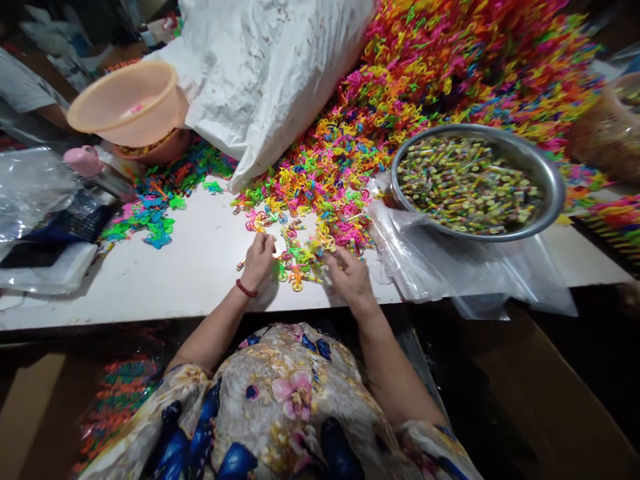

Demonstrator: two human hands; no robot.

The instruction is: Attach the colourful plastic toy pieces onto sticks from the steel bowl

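The left hand (259,261), a red bead bracelet (245,289) on its wrist, rests on the white surface (190,267) with its fingers curled around a small piece at its fingertips; the piece is too small and blurred to tell what it is. The right hand (349,275) lies just beside it, palm down, fingers bent among a little cluster of small bright plastic ring-shaped toy pieces (300,263) in yellow, green, orange and pink; whether it actually grips one I cannot tell. That cluster sits between the two hands at the near edge of the surface, and it runs back into a huge heap of the same neon plastic pieces (450,73) that climbs toward the far right corner. To the right of the hands, a round steel basin full of small wrapped sweets (477,181) stands on a spread of clear plastic bags (450,267) hanging over the edge. Behind the hands a big white woven sack (270,73) leans against the heap. Farther left, a scatter of blue and green plastic shapes (155,210) lies near two stacked orange plastic bowls (130,107), with a pink-lidded bottle (87,163) just beside them.
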